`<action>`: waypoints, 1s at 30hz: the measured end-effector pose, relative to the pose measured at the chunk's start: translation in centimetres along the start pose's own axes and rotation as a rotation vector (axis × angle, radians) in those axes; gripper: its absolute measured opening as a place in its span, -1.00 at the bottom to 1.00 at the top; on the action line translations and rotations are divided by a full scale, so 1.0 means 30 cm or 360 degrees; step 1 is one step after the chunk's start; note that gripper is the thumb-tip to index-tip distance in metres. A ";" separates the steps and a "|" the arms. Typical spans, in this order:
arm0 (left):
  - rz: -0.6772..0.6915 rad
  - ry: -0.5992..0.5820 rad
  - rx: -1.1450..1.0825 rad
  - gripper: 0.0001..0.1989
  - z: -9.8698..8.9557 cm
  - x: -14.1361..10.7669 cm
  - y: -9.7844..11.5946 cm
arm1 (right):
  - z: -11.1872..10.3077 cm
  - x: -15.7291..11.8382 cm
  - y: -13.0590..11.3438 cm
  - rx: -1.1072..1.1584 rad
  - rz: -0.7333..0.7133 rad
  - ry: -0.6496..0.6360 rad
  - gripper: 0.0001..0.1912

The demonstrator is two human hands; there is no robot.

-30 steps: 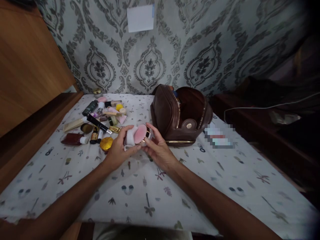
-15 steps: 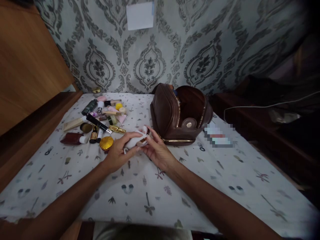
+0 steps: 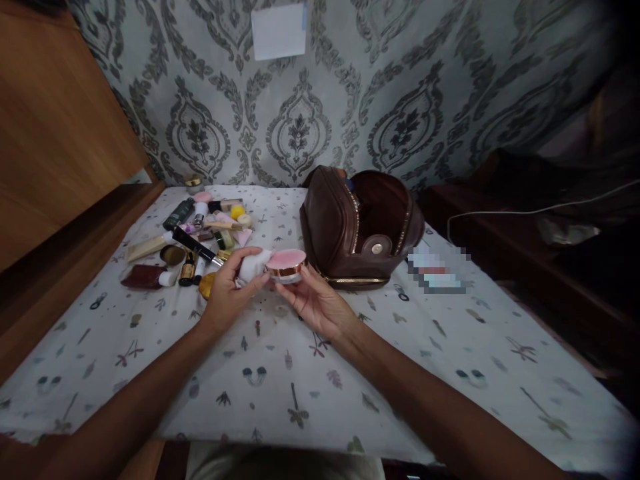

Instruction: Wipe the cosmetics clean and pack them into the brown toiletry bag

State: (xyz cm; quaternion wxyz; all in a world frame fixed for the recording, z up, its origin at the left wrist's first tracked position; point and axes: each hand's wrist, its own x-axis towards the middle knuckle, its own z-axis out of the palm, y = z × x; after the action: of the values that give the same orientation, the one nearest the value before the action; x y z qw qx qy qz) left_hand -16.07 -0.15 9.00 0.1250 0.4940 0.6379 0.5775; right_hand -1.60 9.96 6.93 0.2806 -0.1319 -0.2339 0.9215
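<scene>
My right hand (image 3: pixel 320 307) is closed on a round cosmetic jar (image 3: pixel 287 265) with a pink top and a shiny copper band, tilted toward me. Bunched between the fingers of my left hand (image 3: pixel 233 287) is a white cloth or tissue (image 3: pixel 253 265), touching the jar's left side. Both hands are above the table. Partly behind my left hand lies a round gold container (image 3: pixel 206 285). Just beyond my right hand stands a brown leather bag (image 3: pixel 325 220), its zipped top open and its inside dark.
Several cosmetics spread over the left of the table, among them a black-handled brush (image 3: pixel 193 243), a dark red bottle (image 3: pixel 145 277), a green bottle (image 3: pixel 179 213) and a beige tube (image 3: pixel 145 248). A blurred-out flat object (image 3: pixel 437 271) lies right of the bag. Patterned wallpaper (image 3: pixel 300 127) rises behind.
The jar has come out of the white cloth, so its pink top and copper band now show. My left hand has shifted slightly left with the cloth.
</scene>
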 end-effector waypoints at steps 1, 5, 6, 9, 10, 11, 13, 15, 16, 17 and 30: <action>-0.0011 -0.0011 0.0011 -0.63 0.005 -0.004 0.000 | -0.001 0.001 0.002 -0.0005 -0.0026 0.0024 -0.68; 0.0030 -0.0021 0.0085 -0.61 0.017 -0.018 -0.003 | 0.000 0.001 0.006 -0.0090 -0.0066 0.0032 -0.68; 0.0051 -0.0025 0.0100 -0.62 0.018 -0.022 -0.004 | 0.001 0.000 0.005 -0.0122 -0.0063 0.0020 -0.67; 0.0115 -0.0062 0.0135 -0.64 0.020 -0.032 0.001 | 0.005 -0.001 -0.001 -0.0206 -0.0058 -0.0016 -0.60; 0.0140 -0.0069 0.0154 -0.65 0.020 -0.035 0.005 | 0.006 0.000 -0.002 -0.0223 -0.0060 -0.0025 -0.57; 0.0168 -0.0071 0.0181 -0.66 0.020 -0.038 0.010 | 0.007 0.000 -0.003 -0.0234 -0.0064 -0.0032 -0.56; 0.0255 -0.0080 0.0256 -0.67 0.019 -0.045 0.021 | 0.010 0.002 -0.002 -0.0238 -0.0076 -0.0034 -0.56; 0.0403 -0.0109 0.0344 -0.69 0.019 -0.052 0.030 | 0.014 0.003 0.002 -0.0234 -0.0092 -0.0015 -0.59; 0.0498 -0.0133 0.0387 -0.68 0.019 -0.055 0.034 | 0.016 0.002 0.004 -0.0231 -0.0104 -0.0002 -0.61; 0.0600 -0.0158 0.0424 -0.68 0.019 -0.057 0.035 | 0.018 0.002 0.006 -0.0226 -0.0112 0.0012 -0.64; 0.0511 -0.0127 0.0546 -0.61 0.013 -0.043 0.008 | -0.008 -0.001 -0.007 0.0032 0.0236 -0.0096 -0.48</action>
State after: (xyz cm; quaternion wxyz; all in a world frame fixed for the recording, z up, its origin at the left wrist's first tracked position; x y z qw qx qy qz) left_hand -15.05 -0.96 8.55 -0.0290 0.6255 0.6345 0.4532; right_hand -1.38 10.18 6.84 0.2058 -0.1181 -0.2226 0.9456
